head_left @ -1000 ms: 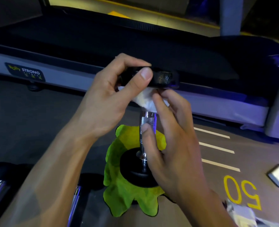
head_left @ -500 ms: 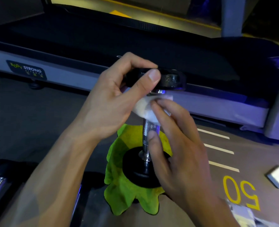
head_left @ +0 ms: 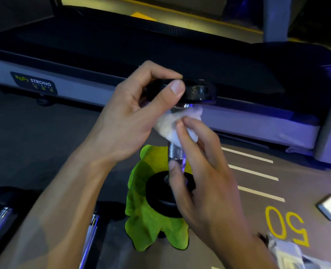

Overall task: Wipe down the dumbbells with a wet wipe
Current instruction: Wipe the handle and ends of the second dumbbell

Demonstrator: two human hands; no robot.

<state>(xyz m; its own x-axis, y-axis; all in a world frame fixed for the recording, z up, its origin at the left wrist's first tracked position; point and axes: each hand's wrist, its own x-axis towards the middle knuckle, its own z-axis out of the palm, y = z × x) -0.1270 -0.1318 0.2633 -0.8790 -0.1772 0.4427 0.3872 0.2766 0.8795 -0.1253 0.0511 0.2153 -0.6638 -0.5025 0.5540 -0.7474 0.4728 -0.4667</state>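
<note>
Since a second ago the wet wipe (head_left: 177,124) has slid a bit down and round the chrome handle (head_left: 175,152), and more of the bar right under the top plate (head_left: 182,91) shows now. Dumbbell's standing on end at about 6 o'clock from the treadmill (head_left: 160,55), bottom plate (head_left: 160,193) sitting on a lime green microfiber cloth (head_left: 145,226) on the floor. Left hand (head_left: 129,121) is clamped on the top plate, thumb across the front edge, fingers over the top. Right hand (head_left: 205,189) pinches the wipe against the handle with its fingertips, thumb resting lower on the bar. More dumbbells (head_left: 92,228) lie at 8 o'clock, and a yellow "50" (head_left: 286,226) is painted at 4 o'clock.
</note>
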